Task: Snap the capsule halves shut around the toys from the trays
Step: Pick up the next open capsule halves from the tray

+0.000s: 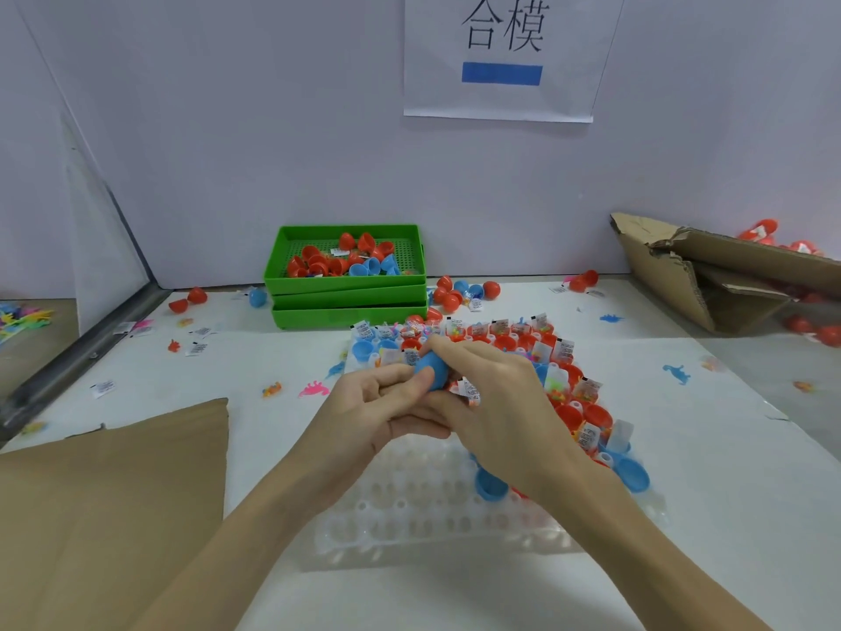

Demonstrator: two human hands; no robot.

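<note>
Capsule closing, mid-step

Both hands meet above clear tray [437, 516]. L hand [364, 412] and R hand [491, 403] each curl fingers round blue capsule [431, 368], held betw. them just over tray's filled far rows. Seam hidden by fingers; can't tell if snapped. Judged step: pressing halves shut w/ toy inside. Next needs firm, square squeeze, then set aside, take next red half [591, 416]. Green bins [346, 284] behind hold loose halves.
</note>
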